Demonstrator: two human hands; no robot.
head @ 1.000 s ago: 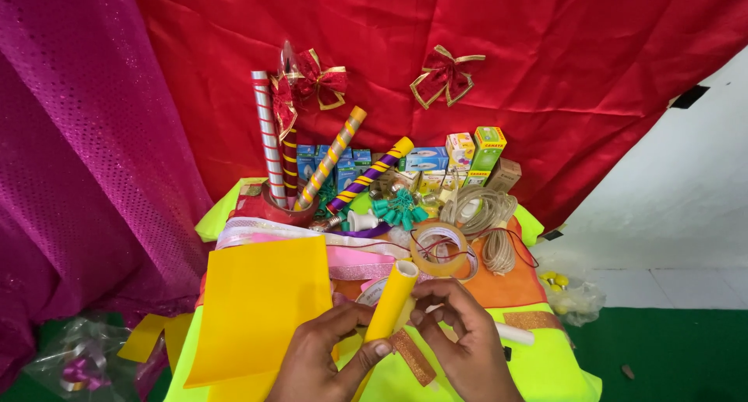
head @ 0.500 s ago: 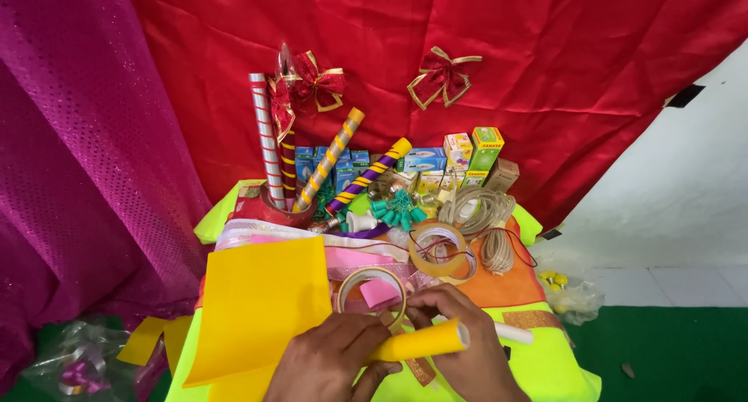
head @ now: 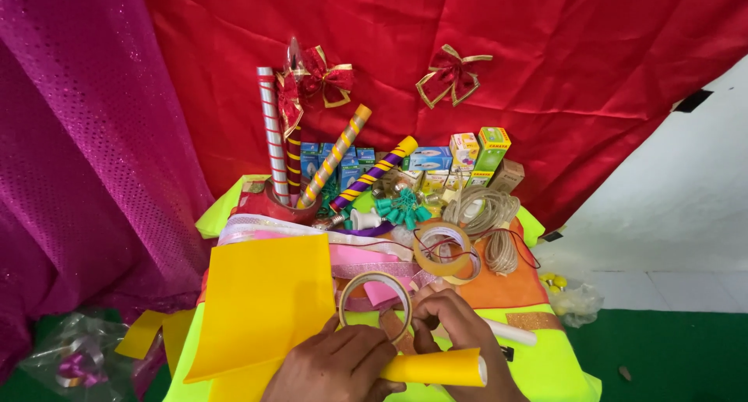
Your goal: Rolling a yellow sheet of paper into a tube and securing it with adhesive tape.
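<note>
Hanging behind everything was a big red cloth (head: 545, 75) with two red bows (head: 453, 75) on it. Below it, a table with a bright yellow-green cover (head: 561, 371) was full of craft things. One big yellow sheet (head: 261, 301) lay on the left. Near the bottom, the left hand (head: 331, 371) wrapped its fingers around a rolled yellow paper tube (head: 436, 368) lying sideways. The right hand (head: 460, 332) pinched a small roll of clear tape (head: 375, 297) standing just above the tube.

Craft stall: red cloth backdrop (head: 483, 28), wrapping-paper rolls (head: 274, 133), ribbon bows (head: 452, 75).
</note>
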